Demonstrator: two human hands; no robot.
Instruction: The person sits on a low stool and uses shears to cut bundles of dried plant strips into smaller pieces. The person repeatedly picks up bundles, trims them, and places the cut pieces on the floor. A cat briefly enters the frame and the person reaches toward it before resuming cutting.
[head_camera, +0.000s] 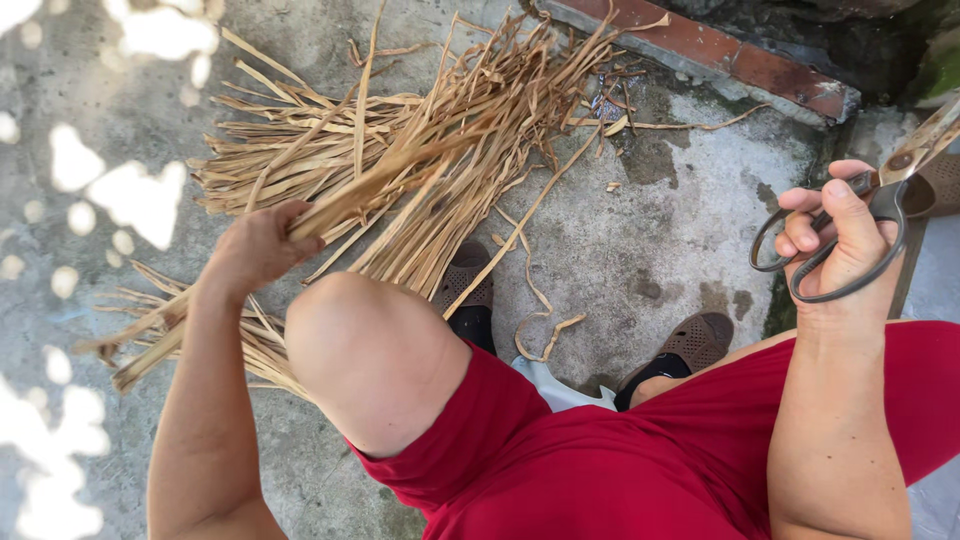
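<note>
My left hand (258, 247) is closed around a bundle of dry tan leaf strips (340, 195), holding it slanted above my left knee (370, 350). More dried strips lie in a loose pile (450, 120) on the concrete ground beyond the knee. My right hand (838, 240) grips large dark metal scissors (880, 195) by the loop handles, with the blades pointing up and to the right, out of the frame's edge. I sit wearing red shorts (600, 460), with both feet in brown sandals.
A red brick edge (720, 55) runs along the top right of the rough concrete ground (660, 220). Brown sandals (695, 345) rest near a white object (560, 390) between my legs. Sun patches dapple the left side.
</note>
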